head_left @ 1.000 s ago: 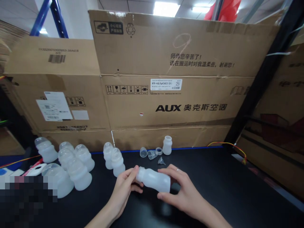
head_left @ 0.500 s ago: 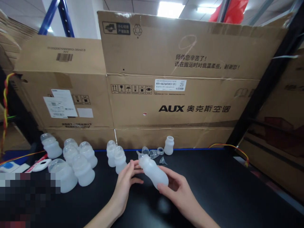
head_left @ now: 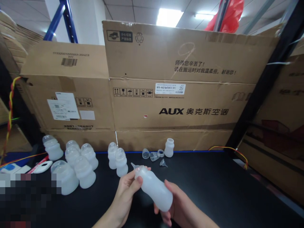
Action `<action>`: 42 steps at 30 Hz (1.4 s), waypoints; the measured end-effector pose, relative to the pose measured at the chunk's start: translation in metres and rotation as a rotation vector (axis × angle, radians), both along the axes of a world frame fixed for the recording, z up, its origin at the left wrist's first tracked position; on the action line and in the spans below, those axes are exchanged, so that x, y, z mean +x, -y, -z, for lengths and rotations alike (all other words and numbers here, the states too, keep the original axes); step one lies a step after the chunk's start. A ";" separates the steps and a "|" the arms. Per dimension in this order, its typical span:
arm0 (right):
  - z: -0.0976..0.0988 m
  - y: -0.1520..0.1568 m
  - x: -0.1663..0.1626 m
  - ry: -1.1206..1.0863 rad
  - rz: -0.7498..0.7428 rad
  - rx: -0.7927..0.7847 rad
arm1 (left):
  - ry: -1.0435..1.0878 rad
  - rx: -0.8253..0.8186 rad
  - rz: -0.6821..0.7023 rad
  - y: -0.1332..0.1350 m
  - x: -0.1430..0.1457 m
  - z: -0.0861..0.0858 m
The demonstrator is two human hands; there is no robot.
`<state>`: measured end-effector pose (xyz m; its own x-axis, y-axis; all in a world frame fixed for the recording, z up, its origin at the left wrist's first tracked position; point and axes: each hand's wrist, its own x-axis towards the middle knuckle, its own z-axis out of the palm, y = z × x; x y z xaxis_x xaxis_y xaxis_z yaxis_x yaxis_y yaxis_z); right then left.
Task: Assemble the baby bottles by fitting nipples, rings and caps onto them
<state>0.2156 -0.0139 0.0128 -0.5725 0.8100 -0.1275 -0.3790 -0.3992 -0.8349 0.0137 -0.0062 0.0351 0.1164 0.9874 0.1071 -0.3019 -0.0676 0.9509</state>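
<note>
The right hand (head_left: pixel 180 205) cups the base of the translucent bottle (head_left: pixel 154 189) from below, fingers curled loosely around it. The left hand (head_left: pixel 127 190) pinches the bottle neck between thumb and fingertips. The bottle is held tilted above the black table (head_left: pixel 213 183), neck up and leftward. Since a second ago it has swung from nearly horizontal to this steeper tilt, and the right hand has slid underneath

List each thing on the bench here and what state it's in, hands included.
Held bottle: tilted, nipple fitted, uncapped.
Left hand: fingers at its neck.
Right hand: cradling its base.
Capped bottles: upright, domes on.
Far bottle: upright, open.
Clear caps: loose.
</note>
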 end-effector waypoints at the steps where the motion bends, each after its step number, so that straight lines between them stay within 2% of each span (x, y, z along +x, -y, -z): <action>1: 0.001 -0.001 -0.001 -0.051 -0.080 -0.111 | 0.019 -0.008 0.026 0.000 -0.001 0.000; 4: 0.001 -0.005 -0.001 -0.146 -0.250 -0.302 | 0.066 -0.015 0.113 0.002 -0.002 0.004; 6: 0.002 -0.008 -0.001 -0.170 -0.301 -0.311 | 0.066 -0.013 0.139 0.003 -0.001 0.005; 9: 0.011 -0.010 -0.004 -0.108 -0.290 -0.245 | 0.055 -0.016 0.082 0.008 0.004 0.002; 12: 0.026 -0.009 -0.014 0.134 -0.118 0.003 | 0.011 0.011 -0.015 0.011 0.009 0.000; 15: 0.033 -0.006 -0.021 0.348 0.062 0.315 | -0.023 0.042 0.017 0.011 0.011 0.004; 18: 0.026 -0.009 -0.020 0.631 0.273 0.795 | -0.083 0.082 0.084 0.006 0.010 0.011; 19: 0.023 -0.013 -0.018 0.775 0.361 0.955 | -0.131 0.106 0.063 0.003 0.009 0.013; 21: 0.018 -0.025 -0.013 1.027 0.504 1.124 | -0.258 0.157 -0.026 -0.004 0.006 0.015; 23: 0.018 -0.041 -0.011 1.183 0.605 1.161 | -0.386 0.198 -0.117 -0.011 0.003 0.017; 28: 0.029 -0.074 -0.015 1.317 0.713 1.174 | -0.600 0.284 -0.241 -0.025 -0.004 0.023; 33: 0.028 -0.077 -0.015 1.359 0.687 1.249 | -0.675 0.304 -0.301 -0.030 -0.010 0.027; 38: 0.024 -0.070 -0.011 1.362 0.650 1.312 | -0.705 0.307 -0.321 -0.028 -0.011 0.023; 42: 0.024 -0.069 -0.012 1.366 0.606 1.316 | -0.742 0.333 -0.282 -0.027 -0.009 0.020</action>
